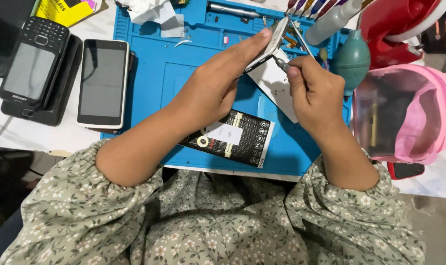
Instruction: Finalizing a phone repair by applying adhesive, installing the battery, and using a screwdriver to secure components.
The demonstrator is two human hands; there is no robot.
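A blue work mat (149,73) covers the table and bears nearly everything else. To its right stands a pink see-through container (404,115), with a red one (395,17) beyond it. Left of the mat lie a white-framed touchscreen phone (102,83) and a black keypad phone (34,61), side by side. On the mat's near edge rests a black printed packet (233,138). Above the mat's middle, the left hand (210,91) grips a slim silver phone (269,43), tilted edge-up, its fingers stretched along the back. The right hand (314,93) is clenched around a small screwdriver (281,63) whose tip touches the phone's lower edge. A teal rubber air blower (351,60) sits just beyond the right hand.
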